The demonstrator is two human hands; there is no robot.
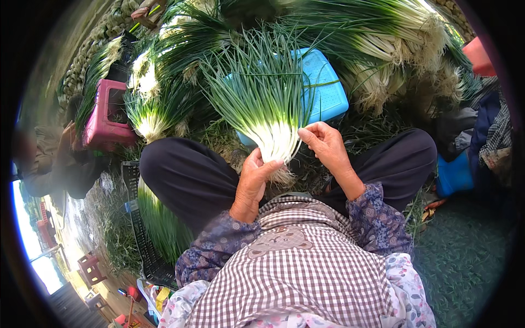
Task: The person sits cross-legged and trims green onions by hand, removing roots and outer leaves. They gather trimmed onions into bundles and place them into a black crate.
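A fanned bunch of spring onions lies with its green leaves away from me, partly over a blue plastic stool. My left hand grips the white stems near the roots, its thumb across them. At the right edge of the bunch, my right hand pinches an outer white stem between thumb and forefinger. Roots hang below the stems, between my knees.
Piled spring onions lie beyond the stool, with another bundle at the left. A pink plastic stool, a black crate holding spring onions and a person are at the left. Another person sits at the right.
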